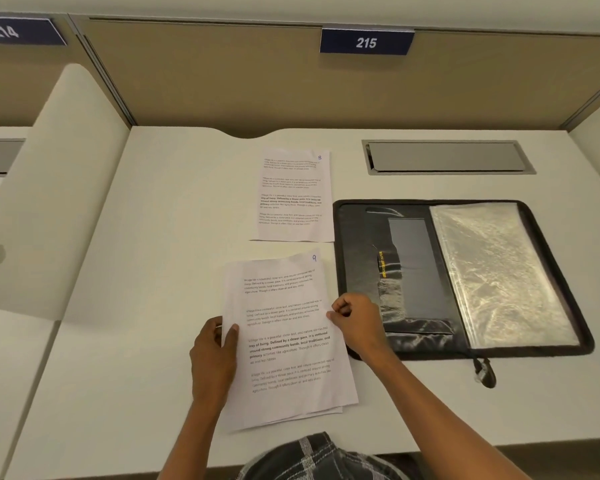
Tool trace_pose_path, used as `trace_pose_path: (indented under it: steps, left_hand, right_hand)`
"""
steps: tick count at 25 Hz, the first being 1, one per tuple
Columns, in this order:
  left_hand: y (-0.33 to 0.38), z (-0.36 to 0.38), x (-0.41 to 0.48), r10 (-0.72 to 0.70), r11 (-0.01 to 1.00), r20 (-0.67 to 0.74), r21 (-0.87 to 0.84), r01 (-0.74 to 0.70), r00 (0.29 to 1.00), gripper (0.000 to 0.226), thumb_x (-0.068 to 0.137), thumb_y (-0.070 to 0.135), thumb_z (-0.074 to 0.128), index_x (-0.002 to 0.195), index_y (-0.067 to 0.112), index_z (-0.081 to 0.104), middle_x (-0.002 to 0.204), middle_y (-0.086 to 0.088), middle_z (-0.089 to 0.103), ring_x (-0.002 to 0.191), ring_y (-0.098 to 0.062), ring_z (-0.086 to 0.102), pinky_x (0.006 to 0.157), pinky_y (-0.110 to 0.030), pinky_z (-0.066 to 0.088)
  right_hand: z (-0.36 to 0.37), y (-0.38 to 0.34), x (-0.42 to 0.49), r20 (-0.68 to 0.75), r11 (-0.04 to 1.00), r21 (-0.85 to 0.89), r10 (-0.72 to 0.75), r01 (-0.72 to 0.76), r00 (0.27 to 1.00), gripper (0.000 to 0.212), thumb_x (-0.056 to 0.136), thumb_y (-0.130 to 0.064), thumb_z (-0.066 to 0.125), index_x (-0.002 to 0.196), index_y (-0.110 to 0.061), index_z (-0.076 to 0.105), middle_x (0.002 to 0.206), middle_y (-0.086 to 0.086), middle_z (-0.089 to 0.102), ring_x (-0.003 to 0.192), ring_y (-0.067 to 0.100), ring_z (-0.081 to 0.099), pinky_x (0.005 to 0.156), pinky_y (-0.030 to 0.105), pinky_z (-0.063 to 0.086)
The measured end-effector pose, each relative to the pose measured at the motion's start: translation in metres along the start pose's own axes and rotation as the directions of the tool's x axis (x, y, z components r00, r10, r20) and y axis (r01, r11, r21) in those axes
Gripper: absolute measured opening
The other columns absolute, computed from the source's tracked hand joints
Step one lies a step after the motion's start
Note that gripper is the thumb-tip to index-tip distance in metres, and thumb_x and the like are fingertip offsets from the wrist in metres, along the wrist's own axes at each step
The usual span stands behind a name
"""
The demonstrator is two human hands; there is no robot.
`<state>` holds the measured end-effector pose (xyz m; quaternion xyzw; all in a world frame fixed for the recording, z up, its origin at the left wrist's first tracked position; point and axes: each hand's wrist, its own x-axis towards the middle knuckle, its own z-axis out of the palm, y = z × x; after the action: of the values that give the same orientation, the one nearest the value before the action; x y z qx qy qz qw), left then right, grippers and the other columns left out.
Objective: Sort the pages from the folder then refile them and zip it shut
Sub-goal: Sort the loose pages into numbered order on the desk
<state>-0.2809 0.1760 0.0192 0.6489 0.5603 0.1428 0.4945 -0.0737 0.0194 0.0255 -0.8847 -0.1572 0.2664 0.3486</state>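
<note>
A black zip folder [357, 244] lies open on the right of the desk, with a clear plastic sleeve [496, 271] on its right half and its zipper pull [484, 370] hanging off the front edge. A single printed page marked 8 [293, 195] lies flat behind. Nearer me is a small stack of pages [284, 344] with page 9 on top. My left hand [213, 358] grips the stack's left edge. On the right edge, my right hand [355, 320] pinches the top sheet.
A grey metal cable hatch [447, 157] is set into the desk behind the folder. Beige partition walls enclose the desk, with a blue sign reading 215 [366, 41]. A white side divider [52, 202] stands at left. My checked clothing [319, 459] shows at the front edge.
</note>
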Motion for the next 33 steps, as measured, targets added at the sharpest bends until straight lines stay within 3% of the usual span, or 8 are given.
trace_pose_path:
  steps: [3,7,12,16,21,25,28,33]
  left_hand:
    - [0.002,-0.002,-0.001,0.017,0.999,0.01,0.027,-0.017,1.0,0.035,0.104,0.023,0.061,0.138,0.014,0.059,0.125,-0.007,0.069,0.103,-0.023,0.066,0.091,-0.04,0.055]
    - [0.006,-0.004,-0.001,0.195,0.936,-0.039,0.307,-0.174,0.98,0.051,0.102,0.029,0.062,0.15,0.015,0.05,0.147,-0.01,0.054,0.135,-0.031,0.049,0.115,-0.051,0.039]
    - [0.055,0.005,0.011,-0.011,0.991,0.198,-0.131,0.038,0.98,0.045,0.102,0.041,0.063,0.143,0.023,0.058,0.131,0.005,0.067,0.117,-0.018,0.065,0.095,-0.038,0.053]
    - [0.084,0.016,0.036,-0.049,0.921,0.39,-0.337,0.192,0.919,0.02,0.102,0.024,0.066,0.1,0.006,0.075,0.104,-0.011,0.079,0.083,-0.026,0.07,0.076,-0.036,0.054]
    - [0.121,0.032,0.085,-0.025,0.901,0.358,-0.396,0.176,0.933,0.016,0.101,0.018,0.067,0.107,0.007,0.078,0.104,-0.009,0.08,0.097,-0.031,0.077,0.091,-0.048,0.06]
    - [0.143,0.054,0.137,0.11,0.972,0.212,-0.229,-0.06,0.971,0.011,0.1,0.021,0.07,0.103,0.014,0.077,0.102,-0.002,0.08,0.099,-0.032,0.075,0.087,-0.046,0.061]
    - [0.152,0.079,0.182,0.322,0.933,0.012,0.165,-0.32,0.947,0.037,0.1,0.029,0.068,0.13,0.008,0.067,0.13,-0.012,0.068,0.118,-0.031,0.064,0.098,-0.04,0.052]
    - [0.167,0.126,0.226,0.304,0.738,0.038,0.623,-0.261,0.952,0.056,0.096,0.045,0.07,0.129,0.004,0.051,0.129,-0.02,0.054,0.121,-0.037,0.048,0.096,-0.047,0.043]
  right_hand:
    - [-0.008,0.001,-0.001,0.022,1.0,0.01,-0.01,0.009,1.0,0.011,0.094,-0.015,0.074,0.094,-0.021,0.064,0.089,-0.01,0.066,0.08,0.006,0.063,0.074,0.022,0.055]
    - [-0.035,-0.002,0.003,0.084,0.963,0.251,0.079,-0.098,0.993,0.01,0.095,-0.016,0.071,0.104,-0.02,0.068,0.104,-0.005,0.074,0.089,0.014,0.073,0.078,0.035,0.062]
    - [-0.073,-0.02,0.017,0.243,0.772,0.57,0.168,-0.281,0.955,0.017,0.096,-0.014,0.069,0.113,-0.016,0.066,0.104,0.001,0.078,0.09,0.022,0.077,0.068,0.035,0.061]
    - [-0.078,-0.033,0.041,0.23,0.726,0.639,0.135,-0.254,0.964,0.023,0.095,-0.012,0.071,0.118,-0.011,0.066,0.106,0.004,0.079,0.094,0.023,0.076,0.07,0.034,0.06]
    - [-0.08,-0.051,0.091,0.274,0.808,0.551,0.063,-0.21,0.96,0.028,0.091,-0.012,0.076,0.118,-0.012,0.069,0.109,0.004,0.078,0.098,0.023,0.077,0.078,0.037,0.061]
    - [-0.085,-0.068,0.144,0.191,0.852,0.499,0.072,-0.16,0.979,0.026,0.09,-0.002,0.074,0.115,-0.009,0.071,0.11,0.008,0.078,0.092,0.023,0.077,0.081,0.04,0.063]
    - [-0.106,-0.074,0.183,0.117,0.851,0.506,0.092,-0.139,0.989,0.022,0.091,-0.001,0.074,0.108,-0.014,0.072,0.109,0.008,0.077,0.091,0.024,0.076,0.082,0.042,0.063]
    - [-0.154,-0.075,0.237,0.017,0.822,0.551,0.161,-0.144,0.987,0.024,0.092,-0.001,0.072,0.111,-0.015,0.068,0.106,0.007,0.075,0.089,0.024,0.074,0.071,0.037,0.061]
